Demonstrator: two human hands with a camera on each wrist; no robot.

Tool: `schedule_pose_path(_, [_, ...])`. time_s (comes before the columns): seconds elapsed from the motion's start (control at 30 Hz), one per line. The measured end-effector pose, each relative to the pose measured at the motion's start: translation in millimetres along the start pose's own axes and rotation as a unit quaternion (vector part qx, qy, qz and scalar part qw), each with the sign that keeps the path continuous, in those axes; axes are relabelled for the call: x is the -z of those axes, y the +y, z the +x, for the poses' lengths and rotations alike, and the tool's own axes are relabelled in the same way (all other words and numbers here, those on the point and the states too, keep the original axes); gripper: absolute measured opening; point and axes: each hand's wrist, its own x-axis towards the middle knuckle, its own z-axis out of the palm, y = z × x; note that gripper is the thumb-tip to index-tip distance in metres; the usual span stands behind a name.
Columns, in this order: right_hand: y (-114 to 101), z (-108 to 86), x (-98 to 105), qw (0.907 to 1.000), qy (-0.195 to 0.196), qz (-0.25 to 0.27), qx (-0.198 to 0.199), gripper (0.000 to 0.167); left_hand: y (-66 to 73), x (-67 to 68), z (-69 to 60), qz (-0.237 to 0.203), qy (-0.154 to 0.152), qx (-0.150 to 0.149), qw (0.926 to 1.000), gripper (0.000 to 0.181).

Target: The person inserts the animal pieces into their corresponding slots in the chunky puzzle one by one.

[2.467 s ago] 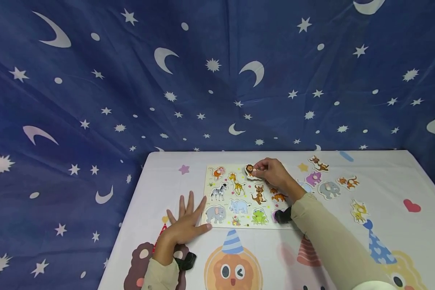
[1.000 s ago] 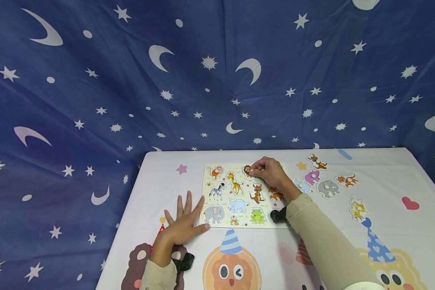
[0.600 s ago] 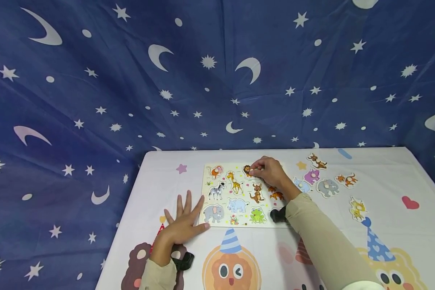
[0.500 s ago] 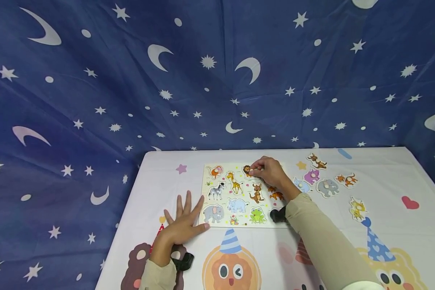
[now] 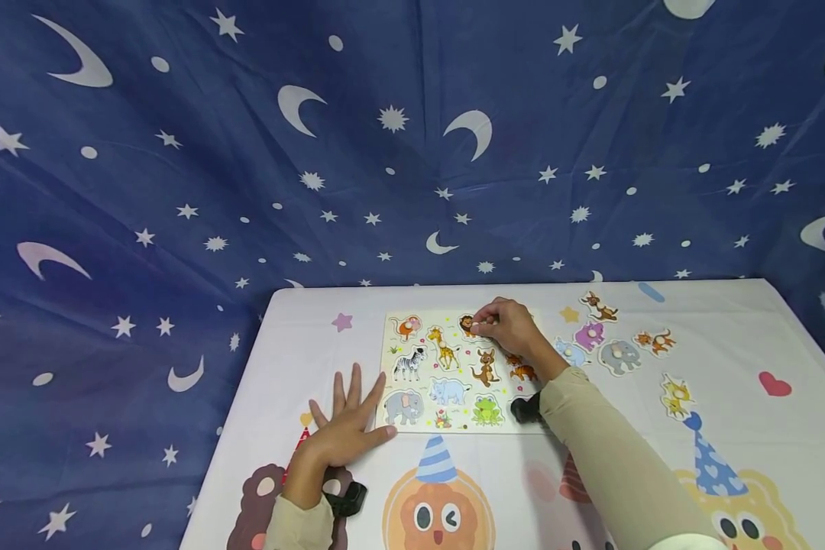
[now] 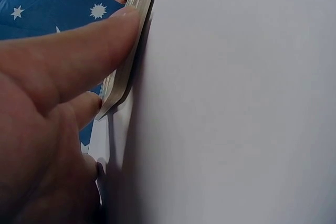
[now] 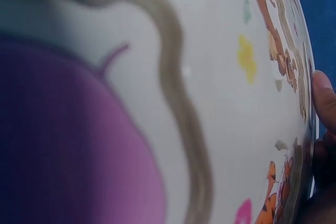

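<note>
An animal puzzle board (image 5: 454, 417) lies on the table, printed with a zebra, a frog, an elephant and other animals. My right hand (image 5: 512, 328) pinches the lion puzzle piece (image 5: 465, 326) near the board's top edge. Over the board's right part, the right forearm covers some pictures. The left hand (image 5: 347, 434) lies with fingers spread at the lower left corner. In the left wrist view its thumb (image 6: 100, 45) touches the board's side edge (image 6: 122, 80). The right wrist view shows the right hand (image 7: 325, 103) only partly, at the frame's edge.
Loose puzzle pieces lie to the right: a kangaroo (image 5: 600, 307), a purple piece (image 5: 589, 336), a grey elephant (image 5: 619, 357), a tiger (image 5: 655, 341), a light blue piece (image 5: 572, 352) and a yellow one (image 5: 677, 397). A star-patterned blue curtain (image 5: 357, 137) hangs behind the table.
The lion piece, tilted and raised over the board at first, has come down onto its place there. The right hand keeps its pinch. The left hand stays put; the head view shifts slightly.
</note>
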Motion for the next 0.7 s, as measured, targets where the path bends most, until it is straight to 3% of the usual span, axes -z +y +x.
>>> schedule_pose_path(0.27, [0.0,-0.6,2.8,0.9999,-0.009,-0.001,0.011,0.013,0.1,3.2,-2.5,0.003,-0.001,-0.004,1.0,0.09])
schedule_pose_path(0.57, [1.8,-5.9,13.0,0.9959,-0.049,0.076,-0.007,0.026,1.3,1.5,-1.8,-0.01,0.0,-0.004,0.9999,0.088])
schedule_pose_path(0.7, [0.3,-11.2,21.7,0.9951,-0.04,0.09,0.002,0.031,2.0,1.7,-3.5,-0.01,0.002,-0.005,0.9999,0.087])
